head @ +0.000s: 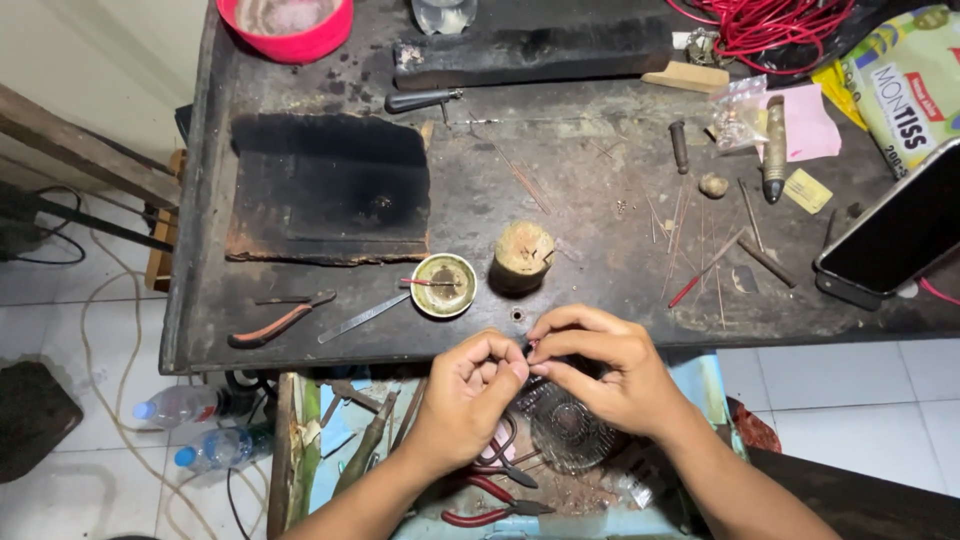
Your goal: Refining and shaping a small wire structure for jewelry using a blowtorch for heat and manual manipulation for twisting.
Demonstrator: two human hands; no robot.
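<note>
Dark and tiny, a small piece (528, 349), too small to identify, pinched between fingertips of both hands at the near edge of the counter (200, 300). Left hand (470, 390) curled tight, fingers (497, 352) bunched and closed on the piece from the 9 o'clock side. Right hand (600, 370) arched over from 3 o'clock, thumb and forefinger closed on the same piece, remaining fingers loosely bent. Fingertips of both hands touching or nearly so.

Directly below the hands, at 6 o'clock, an open drawer (700, 380) with a clear ribbed glass dish (568, 432), red-handled pliers (490, 505) and other hand tools. At 12 o'clock from the hands, just beyond the counter edge, a short wooden stump (522, 255) standing upright; beside it toward 9 o'clock a round shallow tin (444, 285) with a red-tipped stick across it. Further toward 9 o'clock, a flat metal file (362, 318) and an orange-handled tool (275, 325). At 11 o'clock, a charred black slab (330, 185); beyond it, at the far edge, a pink bowl (285, 25). Toward 1 to 2 o'clock, thin metal rods (700, 250) scattered on the scorched surface, a pink paper (810, 120), a small plastic bag (738, 108), red wire (770, 20) coiled at the far edge. At 3 o'clock, a dark phone (895, 230) lying screen up. On the tiled floor at 8 o'clock, two plastic bottles (190, 425).
</note>
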